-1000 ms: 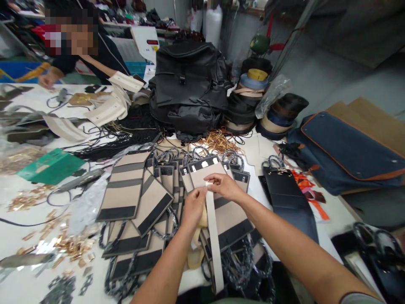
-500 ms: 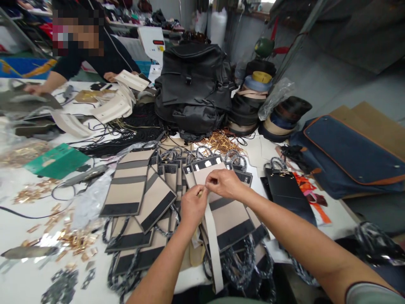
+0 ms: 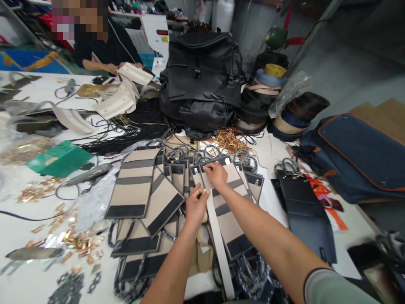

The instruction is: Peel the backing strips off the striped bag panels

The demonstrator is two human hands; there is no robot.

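Pinching upper end of whitish strip (image 3: 217, 240) betw. thumb & fingers of L hand (image 3: 196, 206), letting rest trail twd body along L side of beige-and-dark panel (image 3: 228, 228), prob. to have end handy nr working spot. Holding R hand (image 3: 206, 169) at panel's dark top edge, L of white tab (image 3: 227, 161), fingers bunched in, perhaps for fine placing, but not showing whether closed on any small pc, w/ other panels (image 3: 130, 180) lying stacked just beside, apparently for easy reach
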